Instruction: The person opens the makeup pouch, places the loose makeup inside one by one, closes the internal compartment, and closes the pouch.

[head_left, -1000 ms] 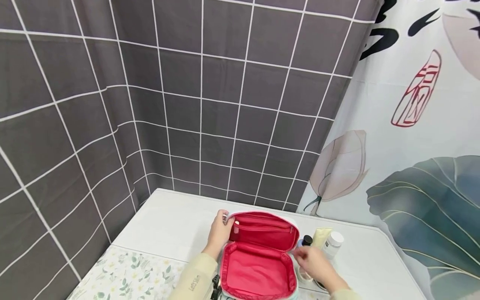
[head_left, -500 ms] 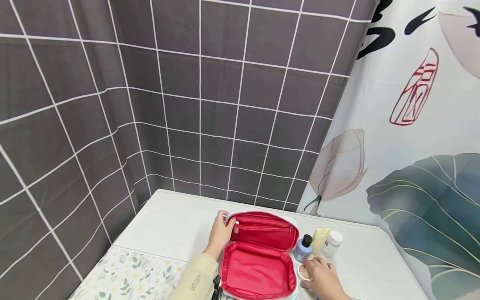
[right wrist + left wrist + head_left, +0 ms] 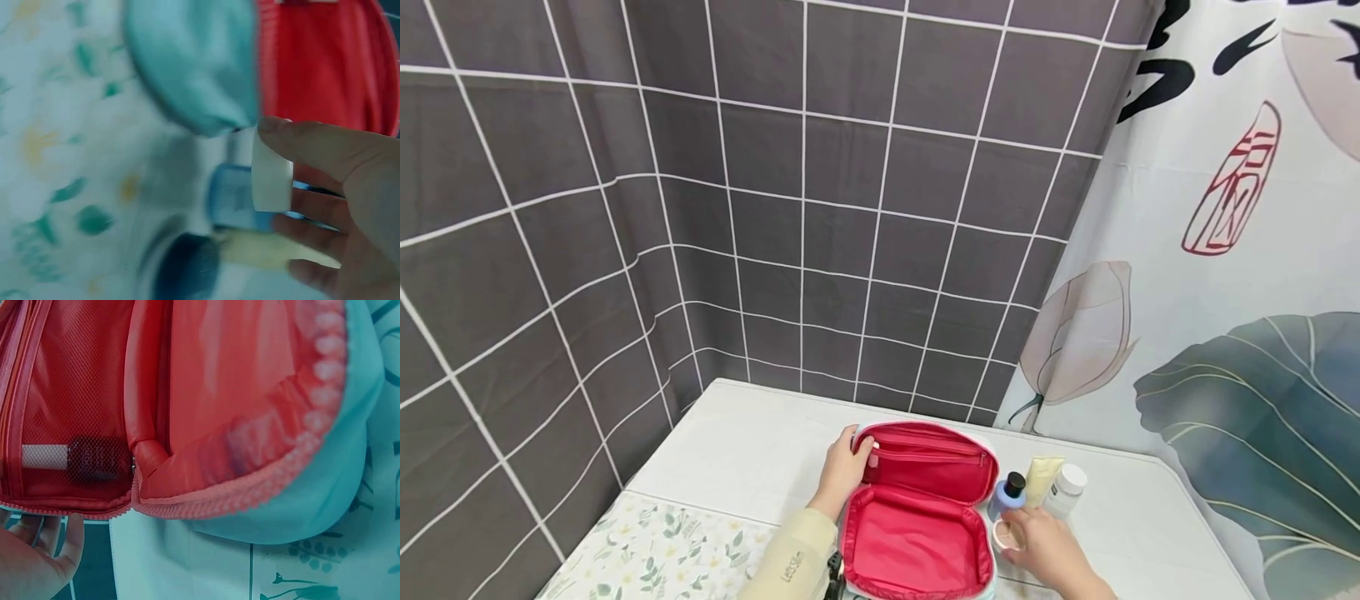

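A cosmetic bag [image 3: 917, 542] with a red lining and pale teal outside lies unzipped, its lid [image 3: 87, 400] raised. My left hand [image 3: 841, 471] grips the lid's left edge, thumb inside and fingers outside. Behind the lid's mesh sits a small dark bottle [image 3: 97, 459] with a whitish cap, like nail polish. To the right of the bag, my right hand [image 3: 1047, 546] pinches a small round white tub [image 3: 1006, 535] with a beige top; its white side shows between thumb and fingers in the right wrist view. The bag's main compartment shows bare red lining.
Beyond the right hand stand a blue bottle [image 3: 1009, 493] with a black cap, a pale yellow tube [image 3: 1042, 479] and a white jar [image 3: 1066, 487]. A dark round item [image 3: 187, 269] is blurred in the right wrist view. A floral cloth [image 3: 662, 550] covers the table's near left.
My right hand has gone from the bag's right edge down to the small white tub and now pinches it, a little raised. The left hand stays on the lid.
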Demonstrator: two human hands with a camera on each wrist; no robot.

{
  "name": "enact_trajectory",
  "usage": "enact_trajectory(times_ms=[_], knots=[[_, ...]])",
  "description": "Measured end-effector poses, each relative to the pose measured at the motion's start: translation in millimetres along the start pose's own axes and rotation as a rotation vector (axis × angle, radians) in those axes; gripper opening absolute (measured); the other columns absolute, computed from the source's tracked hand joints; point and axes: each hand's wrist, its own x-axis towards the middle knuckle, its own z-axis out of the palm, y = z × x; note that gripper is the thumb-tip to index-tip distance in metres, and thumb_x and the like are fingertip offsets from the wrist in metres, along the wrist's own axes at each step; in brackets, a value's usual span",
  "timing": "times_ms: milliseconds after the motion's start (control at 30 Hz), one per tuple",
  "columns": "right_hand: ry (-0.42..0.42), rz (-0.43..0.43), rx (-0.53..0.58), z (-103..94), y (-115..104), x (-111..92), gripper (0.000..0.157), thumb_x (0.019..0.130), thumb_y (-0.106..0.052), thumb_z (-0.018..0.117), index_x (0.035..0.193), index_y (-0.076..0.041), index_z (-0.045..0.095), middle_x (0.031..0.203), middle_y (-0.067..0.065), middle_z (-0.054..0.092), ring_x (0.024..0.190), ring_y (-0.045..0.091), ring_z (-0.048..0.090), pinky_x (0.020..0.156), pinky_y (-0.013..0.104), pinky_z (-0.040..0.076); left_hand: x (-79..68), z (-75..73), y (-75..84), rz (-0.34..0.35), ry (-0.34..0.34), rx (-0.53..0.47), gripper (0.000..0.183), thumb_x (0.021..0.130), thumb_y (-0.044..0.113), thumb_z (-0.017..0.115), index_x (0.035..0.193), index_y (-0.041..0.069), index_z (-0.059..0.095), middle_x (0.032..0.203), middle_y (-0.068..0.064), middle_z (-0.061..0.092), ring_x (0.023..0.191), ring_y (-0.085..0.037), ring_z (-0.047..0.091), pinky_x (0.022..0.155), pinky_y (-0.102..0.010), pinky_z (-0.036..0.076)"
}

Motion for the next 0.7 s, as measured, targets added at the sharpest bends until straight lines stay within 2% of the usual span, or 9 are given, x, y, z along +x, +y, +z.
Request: enact_trajectory(times_ms=[100,200,300,433,567,700], knots=[[-0.024,0.016,0.059,-11.9,-8.8,7.7,0.046,0.059,-0.024,0.084,0.098,-0.009,0.066,0.093,0.003,0.063,0.087,0.027,0.061,0.075,0.043,0.048,0.6,-1.0,-0.7,0.001,-0.007,-0.006,0.03,0.092,0.019,0.056,0.117,0.002,0.055,0.103,-0.018,0.063,0.096,-0.032,0.059,0.086,-0.047,0.045],[-0.011,0.003,0.133,-19.0,-17.7,15.8,0.049,0.058,-0.023,0.085,0.101,-0.01,0.064,0.092,0.0,0.057,0.082,0.023,0.06,0.072,0.039,0.049,0.4,-1.8,-1.1,0.001,-0.014,-0.005,0.03,0.092,0.019,0.057,0.116,0.002,0.055,0.101,-0.017,0.063,0.094,-0.031,0.06,0.085,-0.047,0.045],[0.041,-0.03,0.256,-20.5,-27.3,26.1,0.051,0.055,-0.017,0.087,0.1,-0.011,0.064,0.09,-0.001,0.049,0.076,0.016,0.053,0.068,0.031,0.047,0.3,-2.2,-1.4,-0.013,-0.024,-0.01,0.03,0.092,0.021,0.057,0.115,0.003,0.055,0.09,-0.012,0.065,0.086,-0.025,0.061,0.081,-0.044,0.047],[0.132,-0.034,0.4,-18.1,-41.8,43.1,0.05,0.054,-0.006,0.086,0.099,-0.014,0.066,0.094,0.003,0.046,0.077,0.014,0.046,0.064,0.025,0.042,0.2,-2.8,-0.3,-0.033,-0.046,-0.035,0.033,0.091,0.024,0.058,0.116,0.003,0.053,0.072,-0.004,0.064,0.072,-0.018,0.063,0.071,-0.037,0.05],[0.196,-0.022,0.445,-14.9,-57.3,59.2,0.049,0.056,0.003,0.083,0.099,-0.016,0.068,0.096,0.007,0.047,0.081,0.017,0.047,0.064,0.026,0.043,-1.8,-3.8,2.8,-0.042,-0.055,-0.036,0.037,0.089,0.026,0.061,0.116,0.003,0.052,0.07,-0.003,0.064,0.072,-0.018,0.063,0.067,-0.035,0.051],[0.205,-0.019,0.479,-12.4,-70.3,72.8,0.049,0.057,0.007,0.081,0.1,-0.014,0.069,0.094,0.007,0.05,0.081,0.018,0.047,0.063,0.026,0.042,-4.8,-5.8,8.1,-0.042,-0.036,-0.008,0.04,0.087,0.027,0.064,0.116,0.002,0.053,0.076,-0.005,0.063,0.079,-0.021,0.062,0.071,-0.037,0.05]])
